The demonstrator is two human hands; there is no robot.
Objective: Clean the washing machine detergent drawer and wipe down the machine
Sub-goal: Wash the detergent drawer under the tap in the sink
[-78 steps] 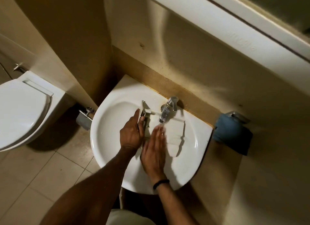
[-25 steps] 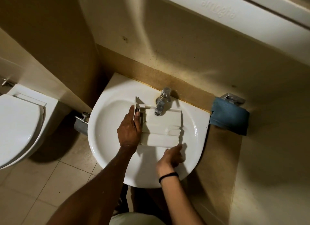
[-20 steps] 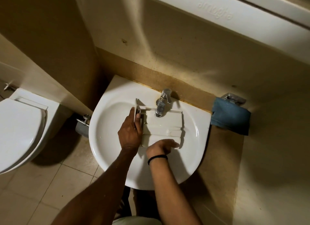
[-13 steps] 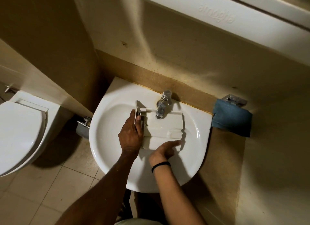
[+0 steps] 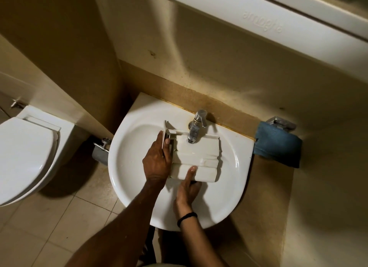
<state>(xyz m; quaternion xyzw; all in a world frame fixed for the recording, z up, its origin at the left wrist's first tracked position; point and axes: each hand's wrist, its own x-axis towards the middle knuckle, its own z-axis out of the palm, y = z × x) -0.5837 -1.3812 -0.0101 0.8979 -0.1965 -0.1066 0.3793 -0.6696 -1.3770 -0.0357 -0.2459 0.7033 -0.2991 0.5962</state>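
The white detergent drawer [image 5: 199, 155] lies upside down in the white wash basin [image 5: 129, 147], right under the chrome tap [image 5: 196, 128]. My left hand [image 5: 157, 161] grips the drawer's left end, fingers wrapped over its front panel. My right hand [image 5: 187, 187] is at the drawer's near edge, with one finger stretched flat on the drawer's near section and the other fingers curled below the edge. A black band is on the right wrist. The washing machine is not in view.
A white toilet [image 5: 23, 157] stands at the left. A blue cloth [image 5: 277, 145] hangs on a chrome holder right of the basin. A chrome fitting [image 5: 101, 149] sits on the wall between toilet and basin. Tiled floor [image 5: 39, 227] lies below.
My right hand has slid along the drawer's near edge and now points one finger up onto it. The left hand has kept its grip; the view has shifted slightly.
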